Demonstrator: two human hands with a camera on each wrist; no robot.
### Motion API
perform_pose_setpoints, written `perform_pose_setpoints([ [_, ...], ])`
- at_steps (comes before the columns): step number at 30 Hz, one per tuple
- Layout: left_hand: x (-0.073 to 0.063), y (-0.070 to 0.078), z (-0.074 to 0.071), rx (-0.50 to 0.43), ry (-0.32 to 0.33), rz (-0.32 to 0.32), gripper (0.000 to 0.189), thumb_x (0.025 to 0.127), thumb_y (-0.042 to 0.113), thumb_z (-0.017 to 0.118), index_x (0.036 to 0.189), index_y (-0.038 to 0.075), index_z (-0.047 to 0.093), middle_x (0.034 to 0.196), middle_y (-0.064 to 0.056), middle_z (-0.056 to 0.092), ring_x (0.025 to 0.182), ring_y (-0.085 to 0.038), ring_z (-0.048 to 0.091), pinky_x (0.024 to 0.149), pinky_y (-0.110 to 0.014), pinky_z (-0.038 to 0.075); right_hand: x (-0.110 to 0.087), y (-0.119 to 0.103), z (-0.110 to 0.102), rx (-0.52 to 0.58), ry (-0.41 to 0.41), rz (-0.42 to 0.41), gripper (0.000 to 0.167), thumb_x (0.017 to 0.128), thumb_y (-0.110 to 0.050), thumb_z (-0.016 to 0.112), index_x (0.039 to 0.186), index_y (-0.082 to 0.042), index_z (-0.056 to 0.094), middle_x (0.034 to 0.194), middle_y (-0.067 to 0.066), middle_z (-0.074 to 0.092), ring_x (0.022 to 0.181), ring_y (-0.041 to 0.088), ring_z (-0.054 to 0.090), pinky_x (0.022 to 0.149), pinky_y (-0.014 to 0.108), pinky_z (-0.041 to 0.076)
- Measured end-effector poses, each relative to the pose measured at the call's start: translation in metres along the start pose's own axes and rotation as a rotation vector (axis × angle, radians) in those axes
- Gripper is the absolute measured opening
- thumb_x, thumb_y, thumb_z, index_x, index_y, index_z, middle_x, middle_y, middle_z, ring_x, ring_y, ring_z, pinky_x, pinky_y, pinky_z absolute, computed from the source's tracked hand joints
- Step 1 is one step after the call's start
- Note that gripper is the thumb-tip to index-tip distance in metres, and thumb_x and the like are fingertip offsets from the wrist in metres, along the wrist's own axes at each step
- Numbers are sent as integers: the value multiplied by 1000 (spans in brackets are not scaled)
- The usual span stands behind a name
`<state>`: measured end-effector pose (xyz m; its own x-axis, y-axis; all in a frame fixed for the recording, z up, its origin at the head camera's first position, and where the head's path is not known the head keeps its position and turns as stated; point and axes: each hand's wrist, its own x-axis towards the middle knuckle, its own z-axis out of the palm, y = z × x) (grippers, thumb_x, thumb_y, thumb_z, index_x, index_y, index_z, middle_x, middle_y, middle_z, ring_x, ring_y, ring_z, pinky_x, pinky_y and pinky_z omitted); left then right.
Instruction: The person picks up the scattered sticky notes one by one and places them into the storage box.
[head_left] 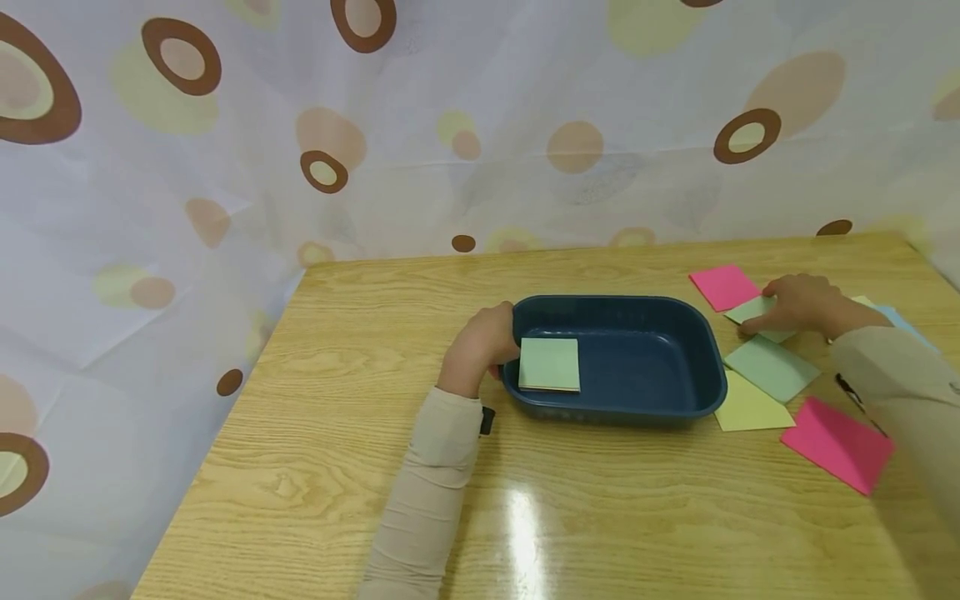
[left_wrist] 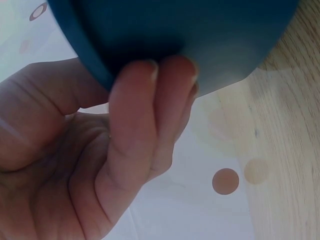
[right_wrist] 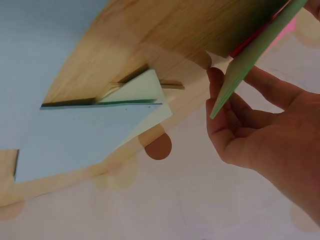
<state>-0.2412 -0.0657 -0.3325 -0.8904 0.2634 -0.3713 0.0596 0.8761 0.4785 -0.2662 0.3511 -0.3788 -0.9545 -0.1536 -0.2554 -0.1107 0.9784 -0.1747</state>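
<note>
My left hand (head_left: 480,346) grips the left end of a dark blue plastic tub (head_left: 637,375). In the left wrist view its fingers (left_wrist: 132,120) curl over the outer wall, with the thumb at the rim. A pale green sticky-note pad (head_left: 549,364) lies inside the tub at the left, with a thin edge of another colour under it. To the right of the tub, my right hand (head_left: 806,304) pinches a light green sticky-note pad (right_wrist: 250,62) between thumb and fingers. That pad is tilted up from the table in the right wrist view.
Right of the tub lie a pink pad (head_left: 723,287), a green one (head_left: 772,367), a yellow one (head_left: 750,404) and another pink one (head_left: 836,446). Blue paper (head_left: 907,325) shows beyond the right wrist. A slim dark object (head_left: 851,392) is partly hidden by the sleeve. A patterned curtain (head_left: 525,192) backs the table.
</note>
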Motion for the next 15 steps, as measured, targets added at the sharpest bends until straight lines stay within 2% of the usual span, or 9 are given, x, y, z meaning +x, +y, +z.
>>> perform_pose_setpoints([
  [3,0,0,1,4,1,5,50,91,-1,58,138,-3,40,125,-25,56,52,-23,66,61,-35,61,0,0,-1,-14,16,-15,84,78,-48,74,117,22,48,114,42,51,97,50,54,79,61,47],
  [7,0,0,1,6,5,9,49,91,-2,57,137,-3,40,124,-25,57,53,-24,67,60,-35,61,-4,-8,-13,-28,98,-46,78,79,-38,74,118,23,45,110,43,51,96,53,52,80,66,44],
  [11,0,1,1,4,7,5,51,91,-3,57,139,-3,40,124,-25,57,54,-24,67,60,-35,61,-13,-31,-33,5,223,-102,77,80,-34,75,125,19,43,114,42,47,97,53,48,76,64,45],
  [15,1,0,1,10,6,4,52,91,-2,57,140,-2,39,125,-25,57,51,-22,65,61,-35,61,-23,-64,-49,73,307,-187,78,79,-35,77,130,12,43,121,36,46,100,47,47,70,55,49],
])
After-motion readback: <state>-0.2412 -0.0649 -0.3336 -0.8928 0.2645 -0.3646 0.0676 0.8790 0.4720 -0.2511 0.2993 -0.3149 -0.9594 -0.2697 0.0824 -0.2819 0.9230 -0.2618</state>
